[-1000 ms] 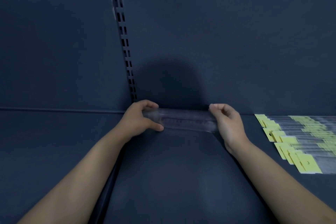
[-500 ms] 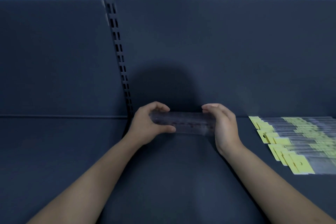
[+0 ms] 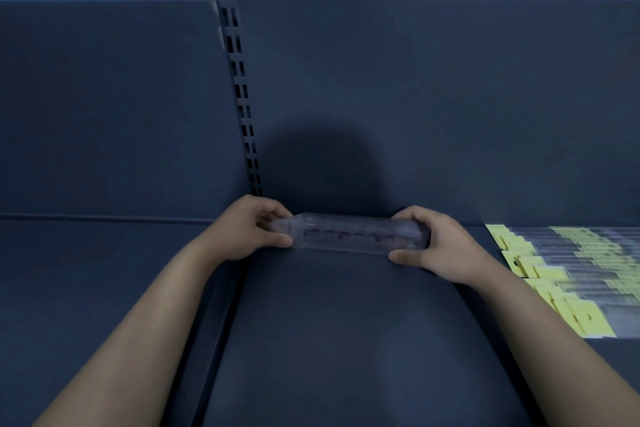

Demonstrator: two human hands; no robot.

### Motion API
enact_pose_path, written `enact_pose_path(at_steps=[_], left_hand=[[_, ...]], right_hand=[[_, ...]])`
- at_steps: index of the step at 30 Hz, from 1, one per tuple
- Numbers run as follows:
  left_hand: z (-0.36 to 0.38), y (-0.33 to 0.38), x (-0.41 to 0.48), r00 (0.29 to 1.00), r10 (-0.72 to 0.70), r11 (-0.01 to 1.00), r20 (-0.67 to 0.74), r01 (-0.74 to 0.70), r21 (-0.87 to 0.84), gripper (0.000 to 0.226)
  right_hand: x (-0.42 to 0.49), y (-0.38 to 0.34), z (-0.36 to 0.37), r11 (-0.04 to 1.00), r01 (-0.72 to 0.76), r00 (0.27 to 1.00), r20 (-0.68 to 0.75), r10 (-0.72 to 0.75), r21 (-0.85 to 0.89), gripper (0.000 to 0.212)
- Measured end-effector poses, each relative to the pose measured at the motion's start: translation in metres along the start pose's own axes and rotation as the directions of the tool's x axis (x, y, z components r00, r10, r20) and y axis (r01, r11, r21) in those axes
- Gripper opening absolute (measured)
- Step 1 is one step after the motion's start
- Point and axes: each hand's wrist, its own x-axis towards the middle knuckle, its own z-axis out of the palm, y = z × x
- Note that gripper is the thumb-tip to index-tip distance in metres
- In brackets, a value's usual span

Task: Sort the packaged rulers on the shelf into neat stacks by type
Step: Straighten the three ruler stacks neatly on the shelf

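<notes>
- So the left hand (image 3: 247, 230) and right hand (image 3: 438, 246) each pinch one end of a clear stack of rulers (image 3: 356, 237), fingers curled around it.
- It sits level between them, low over the shelf (image 3: 329, 340) by the back panel.
- Yellow-tagged rulers (image 3: 571, 270) lie fanned out well off to the right.
</notes>
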Motion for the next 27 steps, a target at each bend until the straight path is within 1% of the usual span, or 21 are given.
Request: enact_pose_path(at_steps=[4, 6, 8, 12, 15, 17, 23, 25, 27], left_hand=[[-0.003, -0.001, 0.0, 0.999, 0.001, 1.0, -0.043, -0.001, -0.006, 0.014], [-0.003, 0.0, -0.001, 0.997, 0.014, 1.0, -0.076, -0.016, -0.018, 0.014], [-0.003, 0.001, -0.001, 0.997, 0.01, 1.0, -0.08, -0.012, -0.025, 0.016], [-0.005, -0.001, -0.003, 0.998, -0.056, 0.998, -0.029, 0.056, -0.002, 0.024], [-0.008, -0.003, -0.004, 0.996, -0.093, 0.996, -0.018, 0.093, -0.006, 0.027], [-0.007, -0.002, -0.004, 0.994, -0.107, 0.994, -0.023, 0.107, -0.017, 0.028], [-0.002, 0.002, -0.004, 0.99, -0.087, 0.996, -0.115, 0.083, -0.039, 0.02], [-0.002, 0.003, -0.005, 0.981, -0.13, 0.99, -0.141, 0.122, -0.068, 0.026], [-0.001, 0.004, -0.005, 0.969, -0.204, 0.975, -0.141, 0.189, -0.117, 0.037]], right_hand=[[-0.001, 0.001, -0.001, 0.999, 0.031, 0.999, 0.015, -0.031, 0.024, 0.032], [-0.001, 0.0, -0.001, 0.998, 0.066, 0.998, -0.002, -0.066, -0.003, 0.033], [0.0, 0.0, -0.002, 0.997, 0.075, 0.997, -0.02, -0.075, 0.001, 0.035], [0.002, 0.006, -0.007, 0.994, 0.015, 1.0, 0.004, -0.015, 0.109, 0.041], [0.001, 0.01, -0.013, 0.969, -0.046, 0.998, 0.041, 0.037, 0.243, 0.049], [0.001, 0.011, -0.014, 0.96, -0.064, 0.997, 0.052, 0.052, 0.274, 0.05], [0.0, 0.004, -0.008, 0.937, -0.09, 0.996, 0.016, 0.09, 0.336, 0.053], [0.001, 0.002, -0.005, 0.925, -0.106, 0.992, -0.024, 0.123, 0.365, 0.058], [0.001, 0.001, 0.0, 0.888, -0.142, 0.979, -0.071, 0.192, 0.438, 0.063]])
